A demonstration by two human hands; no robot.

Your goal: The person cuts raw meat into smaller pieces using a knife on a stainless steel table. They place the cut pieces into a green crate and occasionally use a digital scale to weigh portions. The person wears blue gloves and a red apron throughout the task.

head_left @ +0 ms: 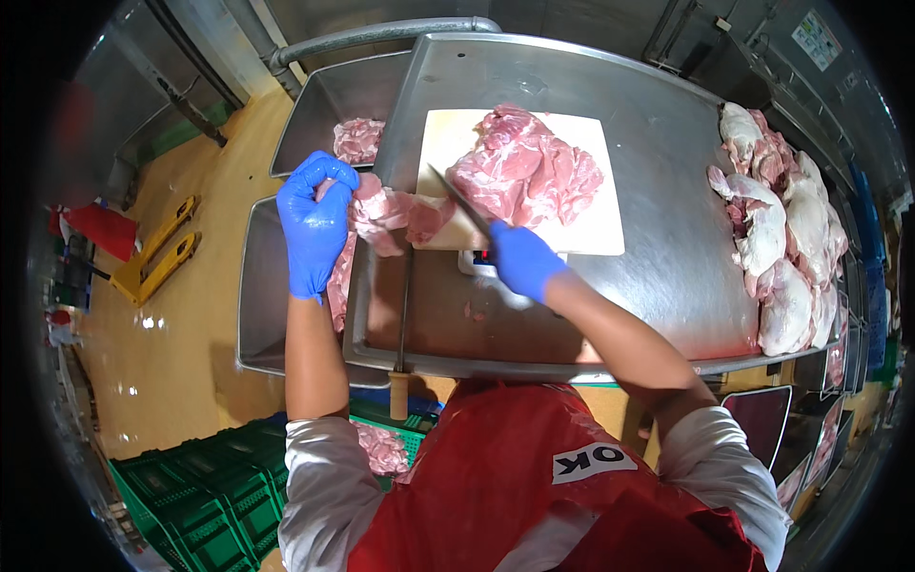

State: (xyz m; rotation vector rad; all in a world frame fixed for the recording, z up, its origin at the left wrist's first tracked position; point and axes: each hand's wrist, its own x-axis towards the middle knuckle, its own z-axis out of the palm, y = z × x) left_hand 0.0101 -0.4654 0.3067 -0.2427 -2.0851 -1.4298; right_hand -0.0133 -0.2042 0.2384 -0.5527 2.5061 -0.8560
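My left hand [317, 221], in a blue glove, is closed on a strip of raw meat [389, 212] above the table's left edge. The strip stretches right to the border of a white cutting board [606, 234]. In my blue-gloved right hand [526, 262] is a knife [464, 204], its blade slanting up and left over the board. Beyond the blade, a larger heap of pink raw meat [524, 170] lies on the board. Part of a small device with a red display [478, 258] peeks out under the board's near edge.
Steel bins [262, 315] with meat flank the steel table [658, 172] on the left. A steel rod with a wooden handle [399, 395] lies across the near left edge. Several pale carcass pieces [762, 224] are heaped at right. Green crates [214, 496] stand lower left; a yellow pallet jack [157, 257] is farther off.
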